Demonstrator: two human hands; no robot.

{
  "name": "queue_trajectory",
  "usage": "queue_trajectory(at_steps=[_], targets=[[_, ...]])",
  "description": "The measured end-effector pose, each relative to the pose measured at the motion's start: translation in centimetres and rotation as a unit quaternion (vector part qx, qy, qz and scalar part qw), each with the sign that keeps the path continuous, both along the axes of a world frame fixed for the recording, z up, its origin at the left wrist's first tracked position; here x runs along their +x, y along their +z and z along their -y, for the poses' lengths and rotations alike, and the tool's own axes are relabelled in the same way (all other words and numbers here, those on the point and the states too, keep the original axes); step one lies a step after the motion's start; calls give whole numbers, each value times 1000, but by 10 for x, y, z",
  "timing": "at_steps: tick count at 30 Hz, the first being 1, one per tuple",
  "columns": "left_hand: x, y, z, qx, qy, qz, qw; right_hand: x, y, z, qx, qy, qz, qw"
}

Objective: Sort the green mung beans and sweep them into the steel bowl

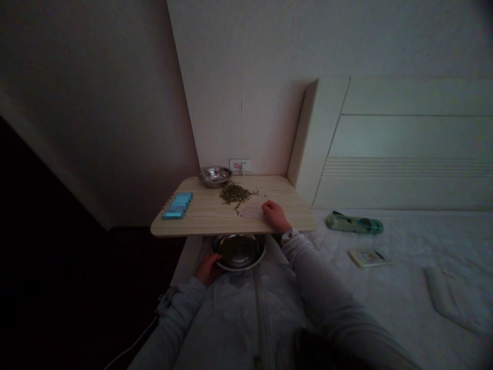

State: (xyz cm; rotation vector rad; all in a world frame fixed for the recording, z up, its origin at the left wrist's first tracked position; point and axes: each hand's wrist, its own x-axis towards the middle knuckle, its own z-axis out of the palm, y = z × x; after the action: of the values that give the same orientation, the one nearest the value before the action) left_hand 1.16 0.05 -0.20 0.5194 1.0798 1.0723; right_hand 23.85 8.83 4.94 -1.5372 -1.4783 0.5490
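A metal bowl [239, 249] rests on my lap, partly under the table's front edge. My left hand [208, 268] is closed on its left rim, fingers at the edge. Over the right part of the small wooden table, my right hand [274, 215] pinches the right side of a thin, see-through round piece [252, 210], perhaps a plastic lid. Just beyond and left of that piece lies a loose heap of small green-brown grains [235, 193], with a few strays trailing towards it. The light is dim, so fine detail is lost.
A second metal bowl [215, 177] stands at the table's [204, 218] back left. A blurred blue phone-like object [177, 205] lies at its left. On the bed to the right are a green bottle [354, 224] and a pale phone-shaped object [368, 257]. A socket [239, 165] sits behind.
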Motion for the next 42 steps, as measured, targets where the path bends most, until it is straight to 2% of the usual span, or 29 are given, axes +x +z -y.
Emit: queue_trajectory(at_steps=[14,35,42], targets=[[-3,-6,-2,2,-10,-21,1000,0,-3,-3,13,-12,38,999],[-4,-8,-2,7,-10,-6,1000,1,-3,-2,-7,8,11,1000],[-4,-7,-2,0,-13,-15,1000,0,-4,8,-19,32,-22,999]])
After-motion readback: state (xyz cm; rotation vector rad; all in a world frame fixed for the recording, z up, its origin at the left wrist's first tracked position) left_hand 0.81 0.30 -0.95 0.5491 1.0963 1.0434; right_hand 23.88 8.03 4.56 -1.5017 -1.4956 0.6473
